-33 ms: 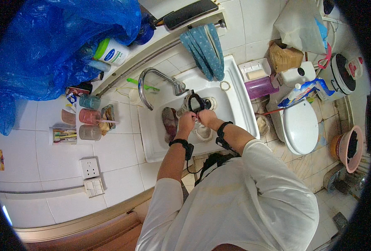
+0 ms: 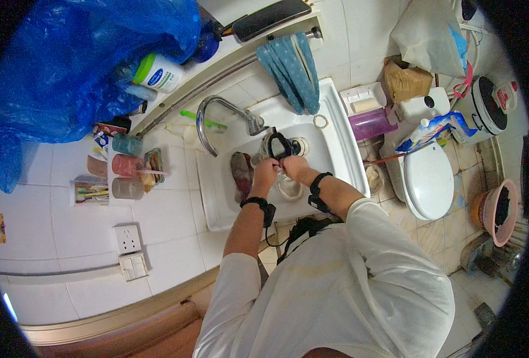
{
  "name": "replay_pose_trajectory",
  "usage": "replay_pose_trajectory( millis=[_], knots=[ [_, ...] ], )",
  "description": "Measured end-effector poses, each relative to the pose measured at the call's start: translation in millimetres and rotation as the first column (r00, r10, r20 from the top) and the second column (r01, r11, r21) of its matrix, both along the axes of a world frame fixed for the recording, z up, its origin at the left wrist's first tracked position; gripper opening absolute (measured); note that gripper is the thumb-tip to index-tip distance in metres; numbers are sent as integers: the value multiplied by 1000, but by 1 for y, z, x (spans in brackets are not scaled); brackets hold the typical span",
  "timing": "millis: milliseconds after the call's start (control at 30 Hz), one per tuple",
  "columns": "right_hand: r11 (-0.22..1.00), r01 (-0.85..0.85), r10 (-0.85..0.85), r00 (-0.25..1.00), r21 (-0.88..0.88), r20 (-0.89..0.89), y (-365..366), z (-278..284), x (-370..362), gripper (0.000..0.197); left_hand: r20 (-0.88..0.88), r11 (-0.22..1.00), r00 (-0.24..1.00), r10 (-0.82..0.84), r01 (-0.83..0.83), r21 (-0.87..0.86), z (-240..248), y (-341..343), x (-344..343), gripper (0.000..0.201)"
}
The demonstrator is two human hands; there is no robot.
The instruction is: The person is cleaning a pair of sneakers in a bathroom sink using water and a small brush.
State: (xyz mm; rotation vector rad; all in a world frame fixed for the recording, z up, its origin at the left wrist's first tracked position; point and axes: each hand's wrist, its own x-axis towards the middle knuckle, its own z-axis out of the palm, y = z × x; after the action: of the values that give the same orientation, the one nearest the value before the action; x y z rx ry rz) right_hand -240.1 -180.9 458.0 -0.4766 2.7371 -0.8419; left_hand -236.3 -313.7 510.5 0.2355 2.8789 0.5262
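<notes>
Over the white sink, my left hand [image 2: 265, 174] and right hand [image 2: 293, 166] meet with fingers closed on the near side of a shoe with a black-rimmed opening [image 2: 281, 145]. The fingertips pinch it close together; the exact part between them is hidden. Under my hands, a whitish shoe [image 2: 289, 188] lies in the basin [image 2: 321, 146], partly covered by the right hand. To the left of my left hand rests a dark brown, sole-shaped item [image 2: 241, 177], seemingly another shoe. Each wrist wears a black strap with a small box.
A curved chrome faucet [image 2: 203, 122] arches over the basin's left part. The blue towel [image 2: 290, 73] hangs at its back edge. On the left wall are cups [image 2: 127, 165] and toothbrushes [image 2: 92, 192]; a big blue plastic bag [image 2: 85, 65] hangs above. The toilet [image 2: 429, 188] stands right.
</notes>
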Motion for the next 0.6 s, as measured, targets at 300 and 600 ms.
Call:
replay_pose_trajectory(
  millis=[300, 600],
  knots=[
    [969, -241, 230, 959, -47, -167, 44, 22, 11, 13, -12, 1000, 1000, -7, 7, 12, -10, -11, -5, 12],
    [970, -239, 238, 970, -45, -44, 81, 13, 9, 14, -26, 1000, 999, -21, 21, -17, -18, -11, -6, 14]
  ],
)
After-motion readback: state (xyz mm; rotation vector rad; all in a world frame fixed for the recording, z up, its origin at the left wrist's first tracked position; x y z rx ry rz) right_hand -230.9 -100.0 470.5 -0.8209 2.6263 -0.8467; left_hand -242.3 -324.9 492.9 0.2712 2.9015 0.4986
